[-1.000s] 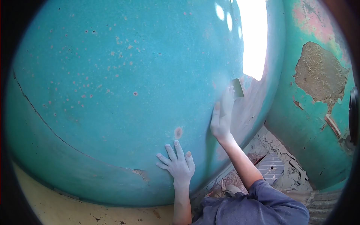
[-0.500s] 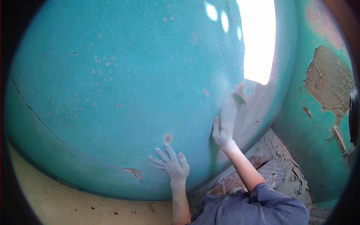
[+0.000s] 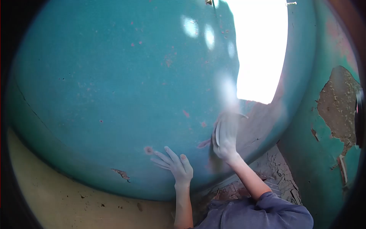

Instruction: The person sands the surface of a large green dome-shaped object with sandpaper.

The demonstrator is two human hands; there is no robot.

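A large rounded turquoise painted surface (image 3: 126,91) fills most of the view, with chips and pinkish spots in its paint. My left hand (image 3: 176,166), coated with pale dust, lies on its lower part with the fingers spread and nothing held. Farther right, my right hand (image 3: 225,139), dusty too, presses against the surface with its fingers together and slightly blurred. Beyond those fingertips shows the thin curved edge of a sheet of sandpaper (image 3: 243,115); the rest is hidden under the palm. A pale, sanded-looking patch (image 3: 259,118) is beside that hand.
Bright white glare (image 3: 261,49) covers the upper right of the surface. A second turquoise form (image 3: 305,171) stands at the right, with a rough brown bare patch (image 3: 339,103). Flaking debris (image 3: 280,168) lies between the two, and a beige floor (image 3: 57,183) runs below.
The camera view has shifted, so marks on the turquoise surface sit elsewhere in frame. My right hand has moved slightly down with the sandpaper; my left hand stays spread on the surface.
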